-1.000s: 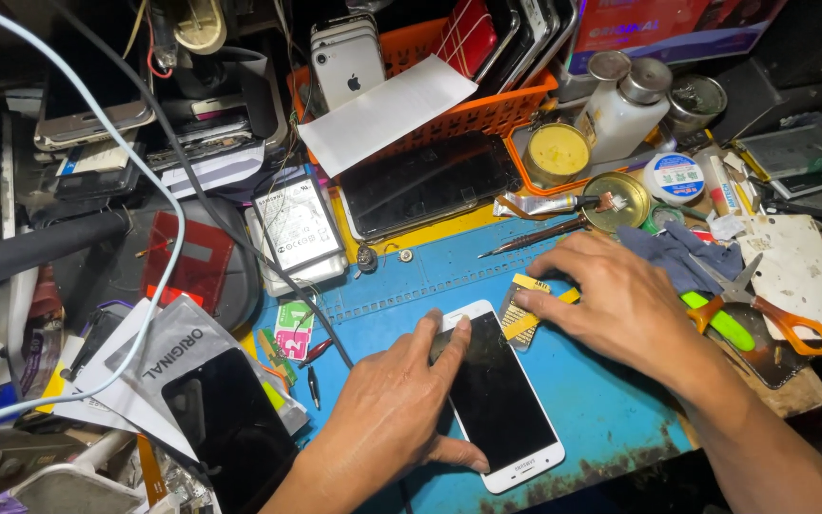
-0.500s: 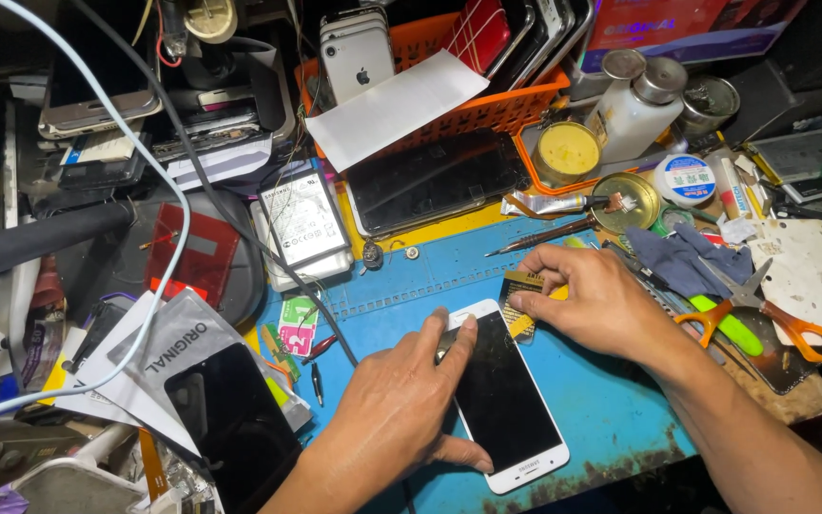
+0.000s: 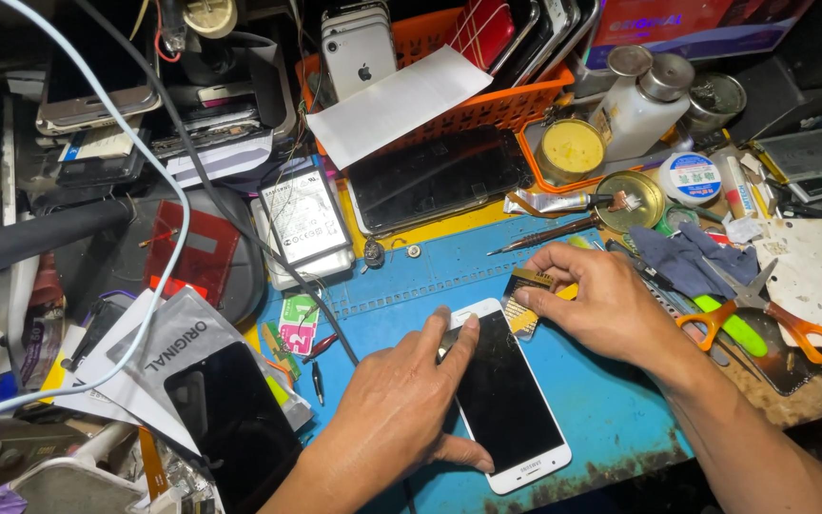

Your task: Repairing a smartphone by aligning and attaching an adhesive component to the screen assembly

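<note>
A white smartphone (image 3: 506, 400) with a black screen lies face up on the blue work mat (image 3: 611, 400). My left hand (image 3: 401, 405) rests on its left side, index finger on the top edge and thumb near the lower edge. My right hand (image 3: 601, 300) sits at the phone's top right corner, pinching a small flat yellow-and-brown part (image 3: 528, 300) against the phone's edge.
Orange-handled scissors (image 3: 763, 319) and a green tool lie right of my right hand. Tweezers (image 3: 544, 236), round tins and a white bottle (image 3: 639, 105) stand behind the mat. An orange basket (image 3: 487, 95) of phones is at the back. A battery (image 3: 302, 219), cables and packaging crowd the left.
My right hand has drawn closer to the phone's top corner with the small part. My left index finger has slid up to the phone's top edge.
</note>
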